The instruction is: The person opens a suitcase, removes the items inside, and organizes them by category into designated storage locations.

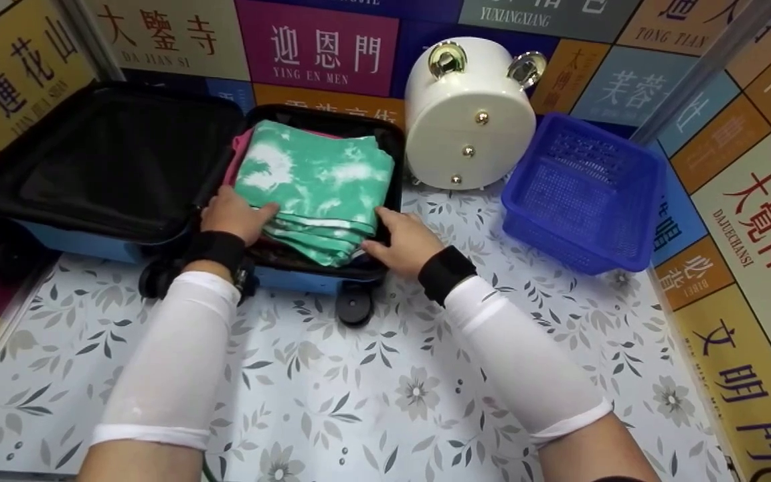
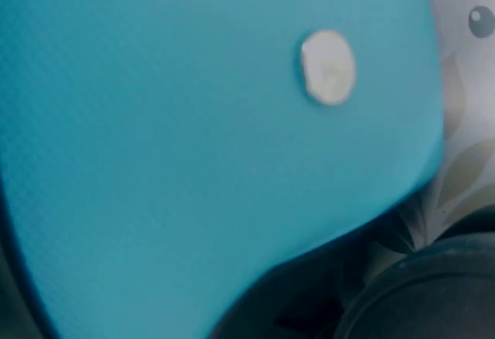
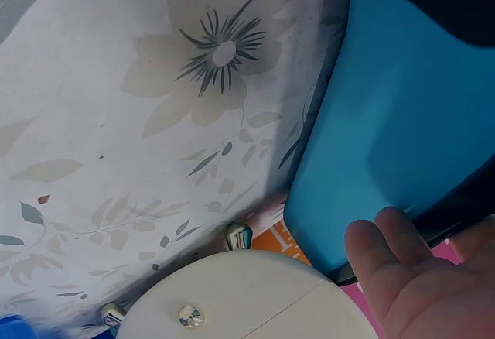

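Observation:
A folded green-and-white tie-dye cloth lies in the right half of an open blue suitcase with black lining. Under its left edge shows a strip of pink cloth. My left hand is at the near left corner of the green cloth, thumb lying over its front folds. At the near right corner is my right hand, thumb toward the folds and fingers along the suitcase's right rim. The right wrist view shows the right hand's fingers nearly straight beside the blue shell. Only the shell shows in the left wrist view, that hand being hidden.
The suitcase's other half lies open on the left. Behind the right hand stands a round white box with gold knobs and metal feet. A blue plastic basket sits to its right. Walls with printed lettering enclose the floral tabletop.

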### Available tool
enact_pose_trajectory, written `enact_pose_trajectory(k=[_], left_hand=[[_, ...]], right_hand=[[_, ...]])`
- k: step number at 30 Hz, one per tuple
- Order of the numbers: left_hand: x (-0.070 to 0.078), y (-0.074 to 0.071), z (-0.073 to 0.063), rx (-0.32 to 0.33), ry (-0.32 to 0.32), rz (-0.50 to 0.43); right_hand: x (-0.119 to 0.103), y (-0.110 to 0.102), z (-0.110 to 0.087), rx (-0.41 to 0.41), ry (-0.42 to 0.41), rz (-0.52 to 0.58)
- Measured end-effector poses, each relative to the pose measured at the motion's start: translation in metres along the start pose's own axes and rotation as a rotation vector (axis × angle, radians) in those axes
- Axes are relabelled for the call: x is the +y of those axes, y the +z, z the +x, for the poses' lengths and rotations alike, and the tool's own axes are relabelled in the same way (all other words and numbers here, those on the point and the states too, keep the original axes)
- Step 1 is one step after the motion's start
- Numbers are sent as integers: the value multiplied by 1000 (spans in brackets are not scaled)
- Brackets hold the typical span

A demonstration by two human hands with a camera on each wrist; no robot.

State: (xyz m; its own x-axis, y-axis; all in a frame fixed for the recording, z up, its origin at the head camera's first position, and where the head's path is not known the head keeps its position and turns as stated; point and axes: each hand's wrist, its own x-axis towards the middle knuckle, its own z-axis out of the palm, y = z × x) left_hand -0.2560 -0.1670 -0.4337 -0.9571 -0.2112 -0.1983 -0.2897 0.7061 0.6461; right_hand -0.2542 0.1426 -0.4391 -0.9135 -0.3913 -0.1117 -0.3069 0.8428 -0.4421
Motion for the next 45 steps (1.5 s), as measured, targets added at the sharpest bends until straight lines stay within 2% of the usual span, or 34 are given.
enact_pose_trajectory(k=[3,12,21,32,35,39,42,45], left_hand=[[0,0,0,-17,-8,-25],[-3,-1,3,-14,-16,-77],[3,-2,5,-35,-2,-52],[1,-3,4,28,54,-177],[2,-4,3,21,53,-237],[3,-3,5,6,46,-301],[3,-1,8,24,58,-348],[5,1,8,49,67,-406]], right_hand=[[1,0,0,-5,4,-5],[2,-1,2,-41,-13,-20],[5,-2,1,-45,-26,-30],[1,-1,3,-50,-22,-32],[-1,0,5,-21,-10,-19],[-4,0,7,61,34,1],[-7,-1,8,109,66,-8],[-8,-2,9,106,80,-25]])
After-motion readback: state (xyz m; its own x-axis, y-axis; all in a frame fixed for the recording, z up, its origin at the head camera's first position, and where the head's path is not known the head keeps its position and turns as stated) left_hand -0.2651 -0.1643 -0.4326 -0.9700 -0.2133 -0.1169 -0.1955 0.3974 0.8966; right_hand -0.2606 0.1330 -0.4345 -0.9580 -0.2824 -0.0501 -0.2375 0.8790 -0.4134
